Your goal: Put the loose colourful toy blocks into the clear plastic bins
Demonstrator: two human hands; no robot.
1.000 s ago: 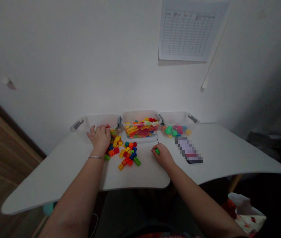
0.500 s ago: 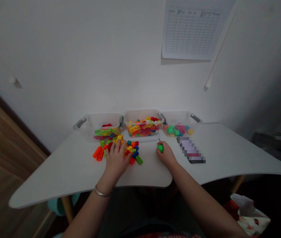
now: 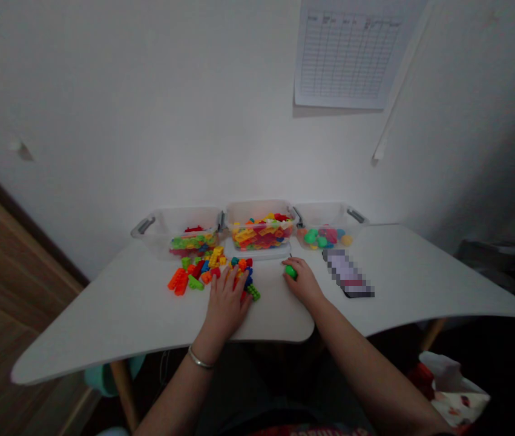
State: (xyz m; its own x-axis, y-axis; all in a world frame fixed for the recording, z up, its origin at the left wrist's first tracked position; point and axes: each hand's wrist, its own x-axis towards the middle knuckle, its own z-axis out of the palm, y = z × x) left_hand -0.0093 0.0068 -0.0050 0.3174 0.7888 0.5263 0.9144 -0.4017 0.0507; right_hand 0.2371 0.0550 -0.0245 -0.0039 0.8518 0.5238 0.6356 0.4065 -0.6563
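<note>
Loose toy bricks in several colours lie heaped on the white table (image 3: pixel 116 315), with an orange brick (image 3: pixel 178 281) at the heap's left edge. My left hand (image 3: pixel 227 300) rests palm down over the heap's right part, fingers spread, hiding some bricks. A green studded brick (image 3: pixel 253 292) lies beside its thumb. To the right, my right hand (image 3: pixel 302 283) is closed round a green ball (image 3: pixel 290 272), which shows between thumb and fingers.
Three clear bins stand along the wall: the left bin (image 3: pixel 189 218) and middle bin (image 3: pixel 259 212) hold bricks, the right bin (image 3: pixel 325 213) holds coloured balls. A blurred-out phone (image 3: pixel 348 274) lies right of my right hand. Paper (image 3: pixel 341 60) hangs on the wall.
My left hand has moved right across the heap, uncovering red, blue and yellow bricks in its middle. My right hand still holds the green ball, its fingers slightly shifted.
</note>
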